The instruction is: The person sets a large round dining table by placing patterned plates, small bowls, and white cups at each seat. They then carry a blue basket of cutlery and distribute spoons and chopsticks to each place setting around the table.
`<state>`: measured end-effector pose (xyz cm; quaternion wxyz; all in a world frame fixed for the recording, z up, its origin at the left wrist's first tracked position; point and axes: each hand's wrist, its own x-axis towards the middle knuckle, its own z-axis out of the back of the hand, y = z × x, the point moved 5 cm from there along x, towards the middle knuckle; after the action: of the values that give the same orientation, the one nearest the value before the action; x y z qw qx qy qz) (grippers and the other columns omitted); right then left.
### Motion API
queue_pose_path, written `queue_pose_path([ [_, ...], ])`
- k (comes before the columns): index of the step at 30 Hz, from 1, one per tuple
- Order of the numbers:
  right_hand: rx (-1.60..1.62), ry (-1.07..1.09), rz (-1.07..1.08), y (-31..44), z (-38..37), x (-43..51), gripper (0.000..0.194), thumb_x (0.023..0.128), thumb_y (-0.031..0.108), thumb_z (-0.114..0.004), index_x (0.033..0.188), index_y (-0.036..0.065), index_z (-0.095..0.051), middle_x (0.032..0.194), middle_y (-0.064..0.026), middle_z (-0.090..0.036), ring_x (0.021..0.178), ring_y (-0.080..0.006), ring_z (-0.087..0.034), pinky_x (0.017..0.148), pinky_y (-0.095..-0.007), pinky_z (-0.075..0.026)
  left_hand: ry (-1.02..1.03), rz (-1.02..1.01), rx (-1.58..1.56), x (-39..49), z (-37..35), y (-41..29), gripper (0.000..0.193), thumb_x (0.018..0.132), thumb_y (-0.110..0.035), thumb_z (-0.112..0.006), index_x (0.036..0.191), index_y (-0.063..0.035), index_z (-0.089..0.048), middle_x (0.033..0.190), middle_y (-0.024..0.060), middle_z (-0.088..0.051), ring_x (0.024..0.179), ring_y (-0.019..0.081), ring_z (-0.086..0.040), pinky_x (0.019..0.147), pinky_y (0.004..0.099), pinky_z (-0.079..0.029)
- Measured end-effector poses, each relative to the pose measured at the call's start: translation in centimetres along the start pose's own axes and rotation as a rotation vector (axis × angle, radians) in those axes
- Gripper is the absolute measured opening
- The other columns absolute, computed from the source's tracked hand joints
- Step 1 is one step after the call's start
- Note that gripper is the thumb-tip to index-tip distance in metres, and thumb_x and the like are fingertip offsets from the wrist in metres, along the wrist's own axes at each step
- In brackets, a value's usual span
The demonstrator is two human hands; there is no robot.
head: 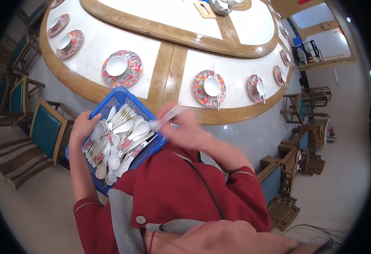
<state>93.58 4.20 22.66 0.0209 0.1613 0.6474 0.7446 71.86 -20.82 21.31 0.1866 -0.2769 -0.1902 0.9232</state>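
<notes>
My left hand [83, 128] grips the left side of a blue plastic basket [141, 107], held tilted against my body. Inside lie white spoons [114, 160], some with floral handles, and bundled chopsticks [124, 113]. Just past the basket's right rim, my right hand [187, 131] is closed around a white utensil [176, 111], too motion-blurred to identify exactly. On the table ahead, a floral plate [134, 77] carries a white bowl [116, 66]. To its right, another floral plate [201, 92] bears a bowl [211, 86] and a pair of chopsticks [215, 74].
The large table [169, 73] has a wooden rim and a raised centre [179, 19]. More floral place settings [255, 84] follow its edge. Wooden chairs with green backs [47, 131] stand at left; others [272, 182] are at right. A wooden holder [204, 9] sits on the centre.
</notes>
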Motion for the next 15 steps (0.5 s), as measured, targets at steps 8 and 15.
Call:
queue_pose_path([
  [8, -0.974, -0.506, -0.187, -20.0, 21.2, -0.4, 0.017, 0.085, 0.002, -0.058, 0.101, -0.001, -0.059, 0.095, -0.0201, -0.064, 0.080, -0.0340, -0.065, 0.071, -0.0426, -0.053, -0.080, 0.063, -0.124, 1.0, -2.6, 4.7, 0.041, 0.092, -0.036, -0.064, 0.096, 0.0056, -0.066, 0.073, 0.0087, -0.063, 0.068, 0.0140, -0.056, 0.065, 0.0352, -0.046],
  [15, -0.944, -0.343, -0.345, -28.2, 21.7, -2.6, 0.028, 0.086, 0.002, -0.059, 0.113, -0.002, -0.060, 0.108, -0.0235, -0.062, 0.100, -0.0424, -0.062, 0.087, -0.0476, -0.051, -0.124, 0.151, -0.223, 0.2, -2.1, 5.1, 0.039, 0.094, -0.035, -0.063, 0.083, 0.0016, -0.062, 0.068, 0.0015, -0.055, 0.064, 0.0101, -0.046, 0.060, 0.0308, -0.040],
])
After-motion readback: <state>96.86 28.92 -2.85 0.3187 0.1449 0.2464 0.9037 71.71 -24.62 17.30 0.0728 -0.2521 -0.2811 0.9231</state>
